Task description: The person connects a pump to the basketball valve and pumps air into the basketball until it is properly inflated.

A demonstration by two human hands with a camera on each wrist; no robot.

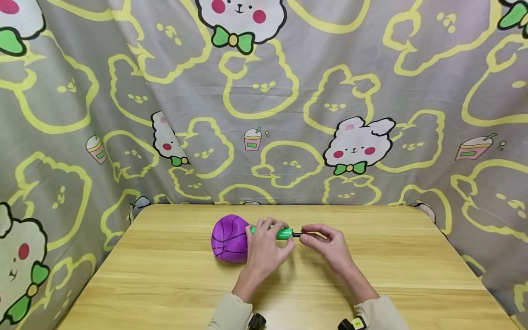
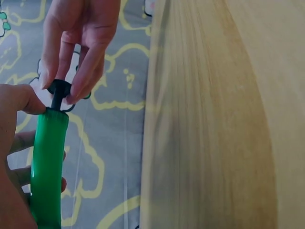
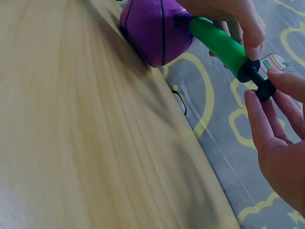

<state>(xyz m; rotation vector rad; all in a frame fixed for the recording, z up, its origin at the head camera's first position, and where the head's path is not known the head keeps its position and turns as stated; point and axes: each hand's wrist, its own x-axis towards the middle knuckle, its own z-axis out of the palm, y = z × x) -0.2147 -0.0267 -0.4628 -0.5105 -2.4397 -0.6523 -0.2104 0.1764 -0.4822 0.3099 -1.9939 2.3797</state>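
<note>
A purple ball with black seam lines (image 1: 229,239) sits on the left, its skin dented in the head view. Against its right side points a green hand pump (image 1: 284,234), lying roughly level. My left hand (image 1: 266,245) grips the pump's green barrel, fingers curled around it. At the other end, my right hand (image 1: 330,245) pinches the black pump handle (image 3: 265,89) between thumb and fingers. A short length of black rod (image 2: 57,101) shows between barrel and handle. Where the pump meets the ball is mostly hidden by the left hand.
A light wooden table (image 1: 173,293) lies under the hands, its far edge just beyond the ball. Behind it and at the sides hangs a grey curtain (image 1: 288,105) with yellow outlines and cartoon rabbits. Dark straps with small devices sit at both wrists.
</note>
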